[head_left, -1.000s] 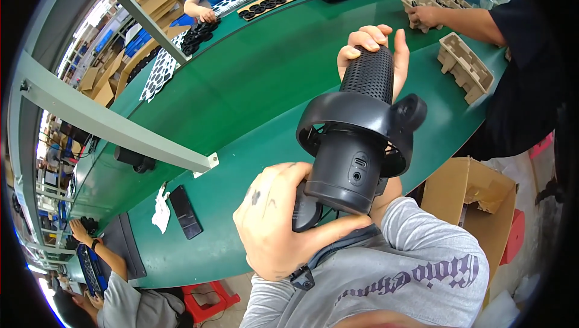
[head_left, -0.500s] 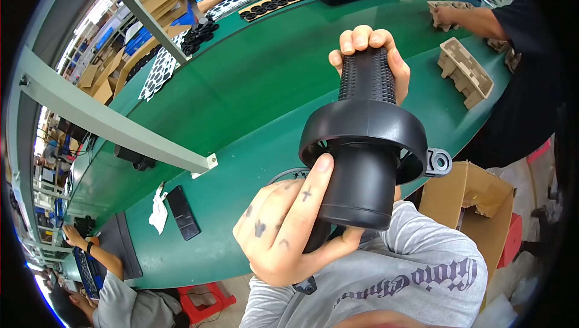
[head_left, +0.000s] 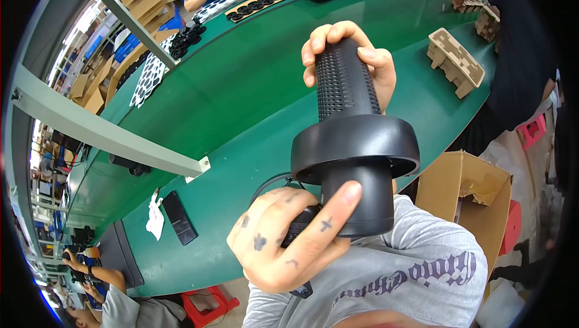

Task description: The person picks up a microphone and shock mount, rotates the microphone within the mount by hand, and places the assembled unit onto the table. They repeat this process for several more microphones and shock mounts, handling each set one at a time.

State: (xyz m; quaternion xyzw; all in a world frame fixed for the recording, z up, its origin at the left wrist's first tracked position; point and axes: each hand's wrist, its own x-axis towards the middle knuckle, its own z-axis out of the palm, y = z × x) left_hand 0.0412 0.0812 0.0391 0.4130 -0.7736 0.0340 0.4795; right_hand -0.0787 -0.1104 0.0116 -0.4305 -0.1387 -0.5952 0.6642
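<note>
1. At the left, a crumpled white cloth [head_left: 155,216] and a flat black slab [head_left: 179,218] lie side by side on the green surface [head_left: 211,249], well apart from the hands.
2. A thin black cable [head_left: 263,184] curves out just above the left hand [head_left: 283,240]. This hand is closed around a black part [head_left: 297,231], mostly hidden, with its index finger straight against the microphone's smooth lower end.
3. The microphone [head_left: 350,95] is held in the air between the hands. Its long axis runs from the mesh end, up and away from the chest, to the smooth end near it, leaning slightly right on the way down. A wide ring [head_left: 356,141] goes around its middle.
4. The right hand [head_left: 374,68] curls around the mesh end. Both hands touch the microphone: the left is at the near end, the right at the far end.
5. Farther right, an open cardboard box [head_left: 435,189] stands below the surface's edge.
</note>
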